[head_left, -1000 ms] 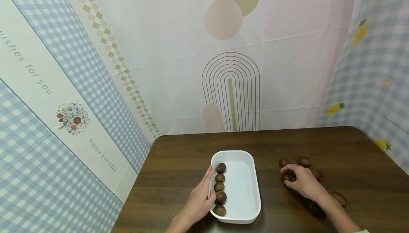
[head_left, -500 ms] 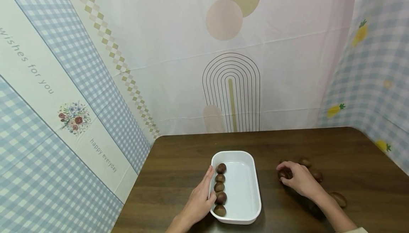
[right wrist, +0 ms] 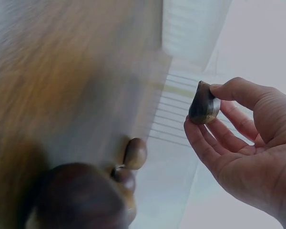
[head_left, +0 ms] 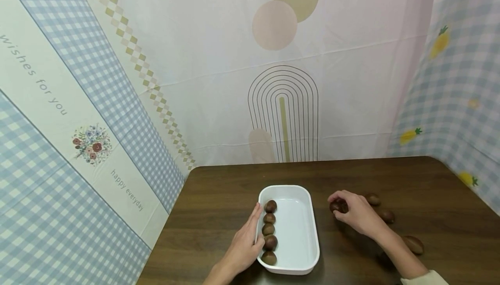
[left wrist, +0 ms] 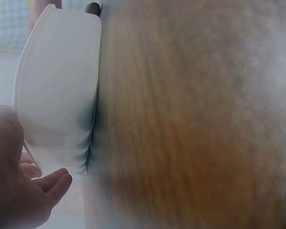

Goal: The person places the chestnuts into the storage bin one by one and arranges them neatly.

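A white baking dish [head_left: 293,228] stands on the brown table. Along its left wall, several chestnuts [head_left: 270,242] lie in a row. My left hand [head_left: 244,237] holds the dish's left side, its thumb over the rim and its fingers along the outer wall. The left wrist view shows this thumb over the rim of the dish [left wrist: 57,71]. To the right of the dish, my right hand [head_left: 357,213] pinches one chestnut [right wrist: 203,106] between thumb and fingertips, above the table in the right wrist view.
Loose chestnuts lie on the table around the right forearm: one chestnut [head_left: 373,199] behind the hand, another chestnut [head_left: 386,216] beside it, and a larger one [head_left: 412,245] close to the arm. Patterned cloths [head_left: 218,81] hang behind the table and at both sides.
My right hand has moved left and slightly away from me with the chestnut, leaving the loose chestnuts behind. The left hand and the dish stay in place.
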Available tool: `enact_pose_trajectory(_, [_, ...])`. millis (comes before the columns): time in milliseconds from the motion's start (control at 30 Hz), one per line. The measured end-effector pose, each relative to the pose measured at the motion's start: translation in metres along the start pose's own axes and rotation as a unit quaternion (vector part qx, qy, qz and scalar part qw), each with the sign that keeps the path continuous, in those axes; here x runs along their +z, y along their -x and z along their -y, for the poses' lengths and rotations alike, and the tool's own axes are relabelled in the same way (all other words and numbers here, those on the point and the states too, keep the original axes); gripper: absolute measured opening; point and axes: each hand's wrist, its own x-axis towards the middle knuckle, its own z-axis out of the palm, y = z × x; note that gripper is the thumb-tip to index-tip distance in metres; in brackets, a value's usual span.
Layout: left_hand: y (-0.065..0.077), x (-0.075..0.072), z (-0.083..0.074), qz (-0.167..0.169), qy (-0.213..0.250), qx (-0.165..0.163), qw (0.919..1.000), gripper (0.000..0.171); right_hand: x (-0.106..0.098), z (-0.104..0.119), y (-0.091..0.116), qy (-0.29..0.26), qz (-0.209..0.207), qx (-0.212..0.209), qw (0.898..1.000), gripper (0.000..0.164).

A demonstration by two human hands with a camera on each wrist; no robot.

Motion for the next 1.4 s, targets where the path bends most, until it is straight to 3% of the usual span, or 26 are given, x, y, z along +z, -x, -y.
enact_pose_trajectory(600, [0.001,0.000,0.000,0.000,0.000,0.000,1.0000,0.073,0.008,0.039,-0.018,-0.044,0.019,-0.034,0.998,0.028])
enact_pose_trajectory(1067, [0.000,0.000,0.000,-0.003,0.001,-0.002,1.0000,0.075,0.027,0.062,-0.026,-0.078,0.045,-0.065,0.994,0.029])
enact_pose_trajectory(1400, [0.001,0.000,0.000,-0.001,0.002,0.001,1.0000,0.074,0.050,0.074,-0.021,-0.112,0.075,-0.085,0.987,0.028])
